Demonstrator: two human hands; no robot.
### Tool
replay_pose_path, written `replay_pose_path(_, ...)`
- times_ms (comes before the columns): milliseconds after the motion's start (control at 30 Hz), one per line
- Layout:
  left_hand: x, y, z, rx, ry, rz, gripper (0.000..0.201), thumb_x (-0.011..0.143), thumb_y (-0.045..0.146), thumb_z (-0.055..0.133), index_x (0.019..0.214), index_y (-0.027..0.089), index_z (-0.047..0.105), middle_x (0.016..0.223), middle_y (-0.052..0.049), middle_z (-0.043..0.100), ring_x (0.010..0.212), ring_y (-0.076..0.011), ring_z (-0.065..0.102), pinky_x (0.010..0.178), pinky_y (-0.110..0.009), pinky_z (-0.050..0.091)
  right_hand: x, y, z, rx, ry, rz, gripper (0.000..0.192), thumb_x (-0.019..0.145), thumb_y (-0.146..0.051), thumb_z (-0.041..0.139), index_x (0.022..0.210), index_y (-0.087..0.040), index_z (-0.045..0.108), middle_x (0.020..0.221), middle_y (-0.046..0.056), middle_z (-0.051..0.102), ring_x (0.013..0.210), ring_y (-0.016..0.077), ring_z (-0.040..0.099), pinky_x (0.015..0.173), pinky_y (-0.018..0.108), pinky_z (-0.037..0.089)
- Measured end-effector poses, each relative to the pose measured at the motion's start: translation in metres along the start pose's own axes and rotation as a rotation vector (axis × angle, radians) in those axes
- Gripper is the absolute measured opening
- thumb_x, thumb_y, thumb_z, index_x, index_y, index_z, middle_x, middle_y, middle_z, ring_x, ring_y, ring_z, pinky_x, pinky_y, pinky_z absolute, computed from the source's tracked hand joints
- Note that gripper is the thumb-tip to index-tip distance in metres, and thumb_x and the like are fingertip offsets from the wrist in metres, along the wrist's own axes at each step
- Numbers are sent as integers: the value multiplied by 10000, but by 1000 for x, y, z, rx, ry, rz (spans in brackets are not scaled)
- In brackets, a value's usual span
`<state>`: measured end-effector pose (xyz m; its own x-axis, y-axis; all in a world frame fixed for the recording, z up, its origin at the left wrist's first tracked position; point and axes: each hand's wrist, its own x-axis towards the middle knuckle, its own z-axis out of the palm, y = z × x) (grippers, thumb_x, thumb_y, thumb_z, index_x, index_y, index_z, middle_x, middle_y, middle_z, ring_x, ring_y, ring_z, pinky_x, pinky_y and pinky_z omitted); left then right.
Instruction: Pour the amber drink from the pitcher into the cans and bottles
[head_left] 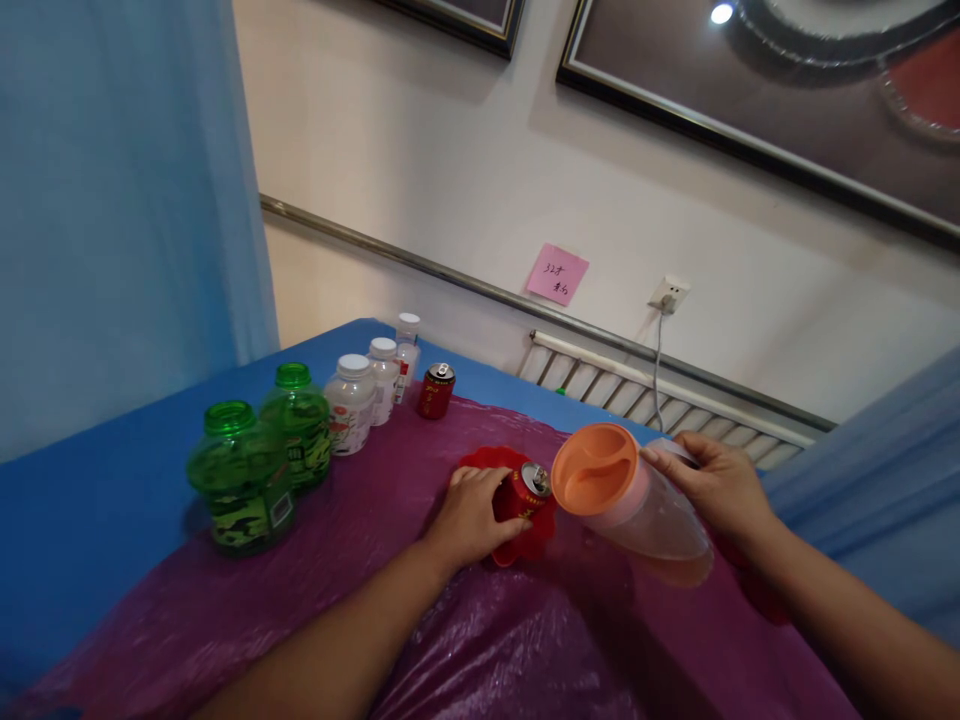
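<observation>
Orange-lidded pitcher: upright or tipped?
Tipped. The clear plastic pitcher with the orange lid leans toward the red can, lid facing the camera, held by the right hand.

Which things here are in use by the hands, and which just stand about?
In use: left hand on red can in red dish; right hand tilting pitcher.

Standing about: green bottles, white bottles, second can, pink note.

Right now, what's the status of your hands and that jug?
Left hand gripping red can on red dish. Right hand holding jug, tilted toward the can, orange lid on. Nothing between jug and can.
</observation>
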<state>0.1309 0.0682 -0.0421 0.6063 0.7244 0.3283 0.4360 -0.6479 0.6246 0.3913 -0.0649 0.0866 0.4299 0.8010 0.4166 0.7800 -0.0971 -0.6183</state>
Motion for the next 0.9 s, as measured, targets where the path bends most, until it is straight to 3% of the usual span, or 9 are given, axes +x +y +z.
replay_pose_path(900,-1,0,0,9,-17,-11,657,644,427,859,1227,212,647,1179,-85,728,1105,-332,638,1036,-489,413,-2,1,-1,-8,-1,38,559,726,-711,706,567,-222,485,541,-46,342,512,113,325,442,249,254)
